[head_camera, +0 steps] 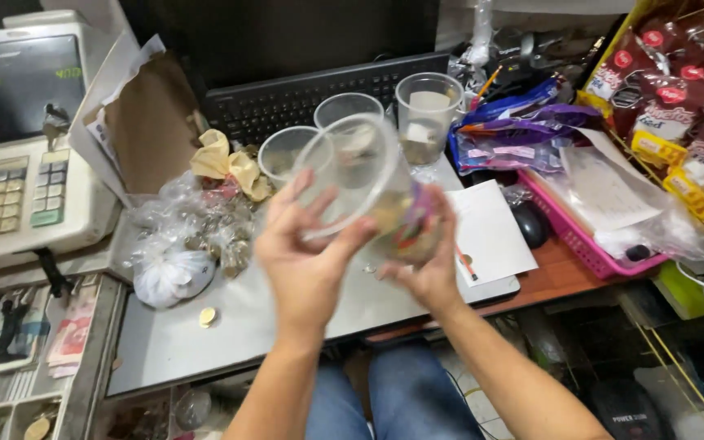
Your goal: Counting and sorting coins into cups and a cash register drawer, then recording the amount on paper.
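My left hand (301, 253) grips the rim of a clear round plastic container (350, 167), tilted toward me above the grey desk (270, 314). My right hand (429, 261) cups the container's lower part, which holds coins and some coloured bits (407, 224). Both hands are blurred. Three more clear plastic cups stand just behind: one (283, 153) at the left, one (349, 106) in the middle, one (428, 106) with paper slips and coins at the right.
Clear bags of coins (193, 232) and a white bag (174, 273) lie at the left, and a loose coin (207, 316) lies nearby. A cash register (18, 155) with its open drawer (22, 358), a black keyboard (303, 94), a pink tray (588, 248) and a mouse (529, 222) surround the desk.
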